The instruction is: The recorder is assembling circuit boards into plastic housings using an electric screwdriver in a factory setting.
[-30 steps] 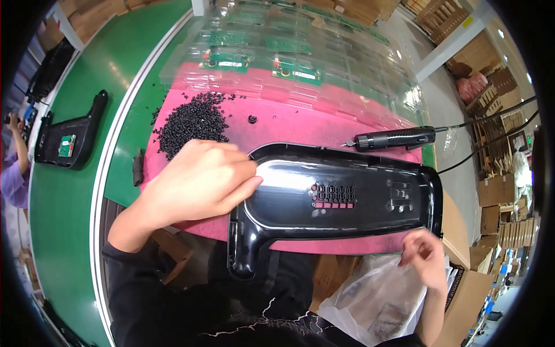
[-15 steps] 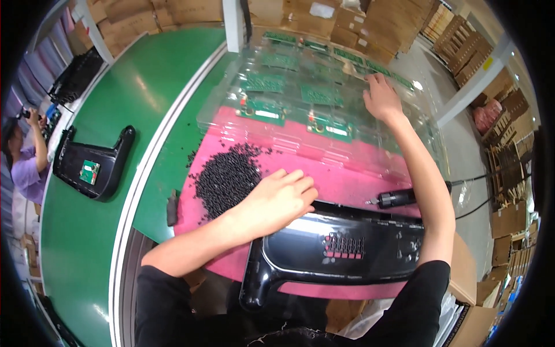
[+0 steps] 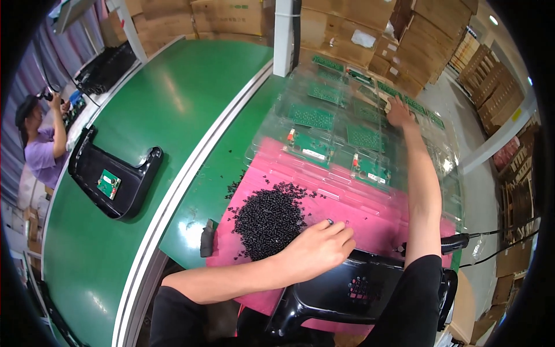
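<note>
The black housing (image 3: 329, 296) lies at the surface's (image 3: 193, 196) near edge. By its far rim, the left hand's (image 3: 324, 246) grip is loosely curled; I cannot tell whether it pinches anything. Small black pieces (image 3: 269, 222) are heaped toward the left edge, a screwdriver (image 3: 454, 243) toward the right. Toward the far edge, the right hand (image 3: 400, 114) is over circuit boards (image 3: 311, 117) in clear trays (image 3: 335, 191); how open its grip is, and its hold, I cannot tell.

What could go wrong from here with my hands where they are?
Your left hand is close to the pile of small black parts, so a sideways move might scatter some. Your right forearm crosses in front of the black handheld tool in this view, so drawing it back could perhaps knock the tool.
</note>
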`<state>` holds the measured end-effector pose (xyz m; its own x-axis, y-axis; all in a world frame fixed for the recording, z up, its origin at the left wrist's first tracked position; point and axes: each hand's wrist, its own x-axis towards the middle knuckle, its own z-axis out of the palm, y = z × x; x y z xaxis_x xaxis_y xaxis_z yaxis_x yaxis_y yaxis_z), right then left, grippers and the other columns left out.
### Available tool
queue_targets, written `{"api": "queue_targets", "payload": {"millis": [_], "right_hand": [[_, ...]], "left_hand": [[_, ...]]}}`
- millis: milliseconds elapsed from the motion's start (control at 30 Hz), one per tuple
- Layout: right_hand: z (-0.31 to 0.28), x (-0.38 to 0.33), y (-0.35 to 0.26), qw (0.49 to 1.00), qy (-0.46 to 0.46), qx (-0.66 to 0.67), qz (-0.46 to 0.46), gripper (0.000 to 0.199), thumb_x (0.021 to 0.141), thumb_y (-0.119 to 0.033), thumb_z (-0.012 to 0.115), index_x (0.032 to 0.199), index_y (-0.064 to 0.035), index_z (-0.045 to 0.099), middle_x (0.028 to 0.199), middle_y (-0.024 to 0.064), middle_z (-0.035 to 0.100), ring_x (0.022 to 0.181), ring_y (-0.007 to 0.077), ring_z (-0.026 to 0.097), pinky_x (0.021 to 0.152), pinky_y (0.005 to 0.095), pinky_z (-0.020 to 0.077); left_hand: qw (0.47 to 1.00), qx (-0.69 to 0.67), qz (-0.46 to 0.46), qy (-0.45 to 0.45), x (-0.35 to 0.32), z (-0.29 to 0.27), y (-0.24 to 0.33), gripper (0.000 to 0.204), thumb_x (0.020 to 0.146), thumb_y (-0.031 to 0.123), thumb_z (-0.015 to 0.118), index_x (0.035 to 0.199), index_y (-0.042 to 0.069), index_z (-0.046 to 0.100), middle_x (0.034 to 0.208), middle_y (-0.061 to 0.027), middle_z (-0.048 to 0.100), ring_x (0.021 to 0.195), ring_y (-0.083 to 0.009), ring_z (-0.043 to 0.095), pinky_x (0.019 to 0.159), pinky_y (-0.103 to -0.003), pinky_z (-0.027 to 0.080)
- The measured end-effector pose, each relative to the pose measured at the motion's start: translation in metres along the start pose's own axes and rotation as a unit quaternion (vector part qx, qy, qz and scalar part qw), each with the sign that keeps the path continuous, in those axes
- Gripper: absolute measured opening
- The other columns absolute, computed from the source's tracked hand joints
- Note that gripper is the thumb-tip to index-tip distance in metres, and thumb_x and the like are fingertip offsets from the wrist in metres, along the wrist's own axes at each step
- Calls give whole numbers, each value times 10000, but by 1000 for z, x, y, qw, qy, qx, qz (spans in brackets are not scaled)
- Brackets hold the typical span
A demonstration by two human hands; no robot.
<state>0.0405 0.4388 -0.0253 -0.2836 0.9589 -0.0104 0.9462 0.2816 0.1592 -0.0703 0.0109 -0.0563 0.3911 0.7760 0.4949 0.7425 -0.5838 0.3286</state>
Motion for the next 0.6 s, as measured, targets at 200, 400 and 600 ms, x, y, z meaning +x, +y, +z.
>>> {"api": "queue_targets", "payload": {"millis": [200, 400, 600], "right_hand": [[-3, 3, 39, 997, 7, 16, -79, 635, 833, -142, 541, 1450, -184, 397, 1596, 77, 213, 1436, 358, 250, 1147, 524, 265], [6, 6, 37, 968, 100, -102, -204, 514, 804, -162, 544, 1304, -45, 541, 1365, 199, 511, 1286, 352, 461, 1065, 440, 400], [12, 14, -21, 934, -8, -220, -280, 544, 1027, -376, 323, 1473, -68, 372, 1517, 174, 359, 1391, 336, 355, 1143, 437, 299]], "left_hand": [[1000, -1, -3, 4, 4, -1, -3, 174, 757, 131, 603, 906, 42, 590, 891, -55, 524, 867, -191, 534, 725, -302, 424], [997, 14, -1, 78, -4, 18, -7, 125, 749, 184, 593, 806, 72, 592, 843, -46, 544, 855, -210, 561, 680, -337, 461], [994, 23, 41, 96, 13, 70, -40, 256, 746, 294, 671, 837, 55, 672, 808, -123, 654, 754, -305, 636, 650, -436, 507]]}}
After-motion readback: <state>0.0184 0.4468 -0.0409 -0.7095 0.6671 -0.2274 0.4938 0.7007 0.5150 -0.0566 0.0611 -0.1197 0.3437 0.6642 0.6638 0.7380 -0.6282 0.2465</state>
